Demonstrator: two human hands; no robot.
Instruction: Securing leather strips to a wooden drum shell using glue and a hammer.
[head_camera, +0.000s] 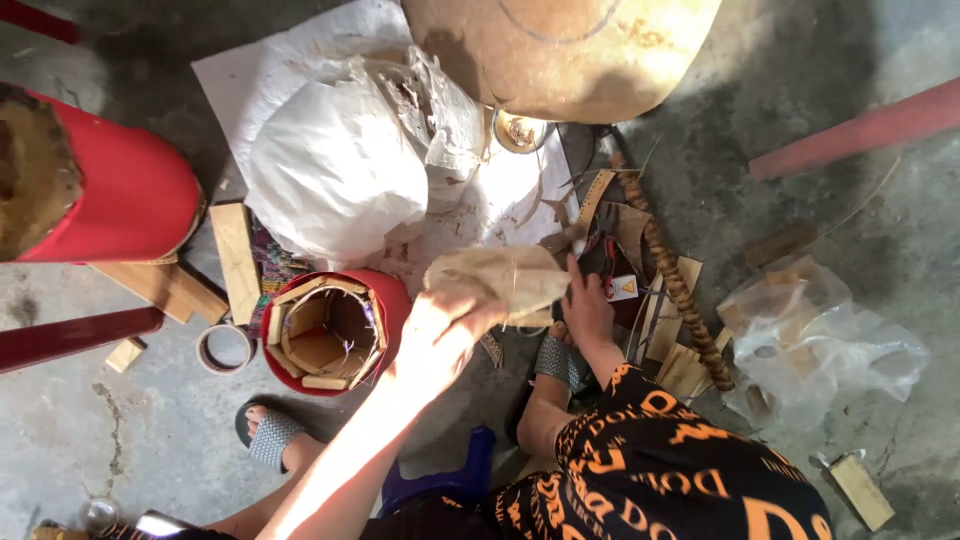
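A person seated over a concrete floor (150, 440) holds a tan, crumpled sheet (500, 278), likely hide or stiff paper, w/ the left hand (445, 318) closed on its lower edge, just right of a red drum shell (390, 300) lined w/ wood blocks. Right hand (588, 305) reaches among scraps beside it; grip can't be told. Sheet looks light, pliable, prob. tear-prone; best held at the edges.

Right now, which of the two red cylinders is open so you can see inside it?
The smaller red cylinder beside the left hand: its open end shows wooden pieces lining the inside. The bigger red cylinder at the left edge has its end covered.
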